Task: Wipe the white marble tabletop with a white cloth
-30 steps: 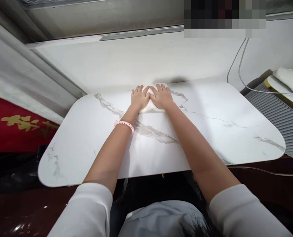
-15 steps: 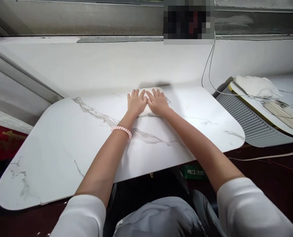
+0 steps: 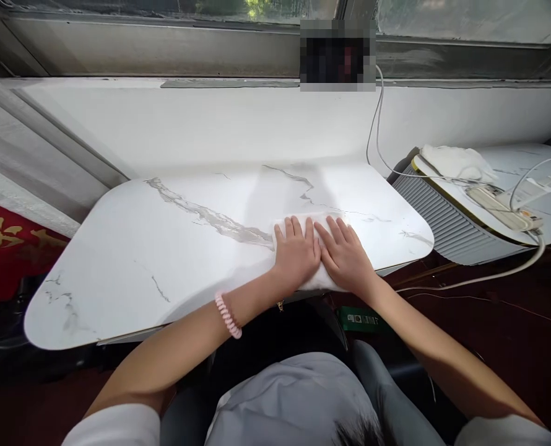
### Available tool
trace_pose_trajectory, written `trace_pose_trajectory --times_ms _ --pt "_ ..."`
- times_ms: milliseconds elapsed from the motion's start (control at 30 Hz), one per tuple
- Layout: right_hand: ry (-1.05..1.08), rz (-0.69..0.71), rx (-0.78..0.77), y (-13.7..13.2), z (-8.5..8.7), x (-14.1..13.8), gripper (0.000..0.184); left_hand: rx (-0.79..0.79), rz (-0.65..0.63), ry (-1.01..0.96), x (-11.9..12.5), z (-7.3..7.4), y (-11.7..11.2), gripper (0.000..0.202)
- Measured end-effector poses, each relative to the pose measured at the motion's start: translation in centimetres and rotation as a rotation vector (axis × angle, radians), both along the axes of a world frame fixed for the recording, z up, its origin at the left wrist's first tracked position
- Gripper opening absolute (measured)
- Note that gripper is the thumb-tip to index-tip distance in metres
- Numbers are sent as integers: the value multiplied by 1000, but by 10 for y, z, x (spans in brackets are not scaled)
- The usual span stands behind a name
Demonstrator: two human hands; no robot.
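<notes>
both hands lie flat, side by side, on a white cloth point(image 3: 322, 282) at the near right part of the marble tabletop point(image 3: 187, 248), close to its front edge. left hand point(image 3: 296, 254) and right hand point(image 3: 347, 257) have fingers stretched out and a bit spread. palms are down, thumbs nearly touching, nothing gripped, just pressing the cloth to the surface. cloth is mostly hidden under the palms; only its far edge and a bit btwn the wrists show. there's a pink coil hair tie point(image 3: 228, 316) on the left wrist.

the work looks like wiping the top w/ the cloth. to do it well imo: spread the weight evenly across both palms so the cloth stays flat and doesn't bunch up. push in straight overlapping passes and follow the rounded corner at right, not just the middle. the cloth sits near the front edge, so watch it doesn't slide off. the grey-veined patches are pattern, not dirt, so no need to scrub them.

right of the table, apart from it, there's a grey ribbed unit point(image 3: 442, 223) w/ a power strip point(image 3: 498, 207) and another white cloth point(image 3: 456, 162) on top. a white cable point(image 3: 377, 136) runs up the wall, so best keep damp strokes away from that side.
</notes>
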State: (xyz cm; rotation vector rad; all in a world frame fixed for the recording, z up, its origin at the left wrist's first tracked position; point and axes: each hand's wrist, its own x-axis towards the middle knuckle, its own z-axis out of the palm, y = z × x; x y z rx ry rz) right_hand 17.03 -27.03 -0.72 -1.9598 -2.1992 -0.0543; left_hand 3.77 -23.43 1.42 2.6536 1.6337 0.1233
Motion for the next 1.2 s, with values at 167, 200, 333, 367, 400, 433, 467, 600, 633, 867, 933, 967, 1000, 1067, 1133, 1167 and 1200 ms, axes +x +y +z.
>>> trace_pose_trajectory --times_ms 167,200,333,367,400,433,467,600,633,867,933,967,1000,1067,1133,1167,1200 --pt "64 1 35 -29 -5 8 57 -24 -52 -8 -2 0 -27 58" --pt "78 4 28 -29 -5 11 57 -42 -57 -16 -2 1 -26 58" --pt "100 -11 -16 -10 0 25 59 -150 -96 -78 -1 2 -6 59" --pt "94 -22 -33 0 1 29 60 -178 -101 -104 1 2 4 59" --pt "85 -34 -54 12 3 33 61 -203 -97 -132 4 1 15 59" --pt "75 -46 -73 25 4 38 62 -221 -84 -160 8 1 28 59" --pt "67 -58 -89 39 4 43 64 -231 -67 -186 14 0 41 59" --pt "65 -89 -89 104 2 71 71 -197 -28 -242 44 -5 100 60" --pt "72 -83 -83 120 2 79 72 -182 -26 -248 53 -6 114 60" --pt "100 -101 -77 206 2 125 70 -114 -8 -273 103 -10 198 59" --pt "100 -93 -66 224 1 138 68 -86 3 -290 115 -11 214 58" --pt "99 -79 -58 232 0 145 68 -68 9 -300 121 -12 221 58" --pt "97 -65 -49 239 0 152 67 -49 15 -306 128 -13 226 57" --pt "94 -38 -30 249 -2 166 67 -16 28 -304 141 -13 232 57" --pt "91 -28 -13 253 -3 176 67 1 40 -285 152 -13 234 56" --pt "88 -27 -6 252 -3 180 67 5 46 -273 156 -13 234 56" --pt "86 -25 3 251 -4 182 67 6 50 -261 159 -13 233 57"
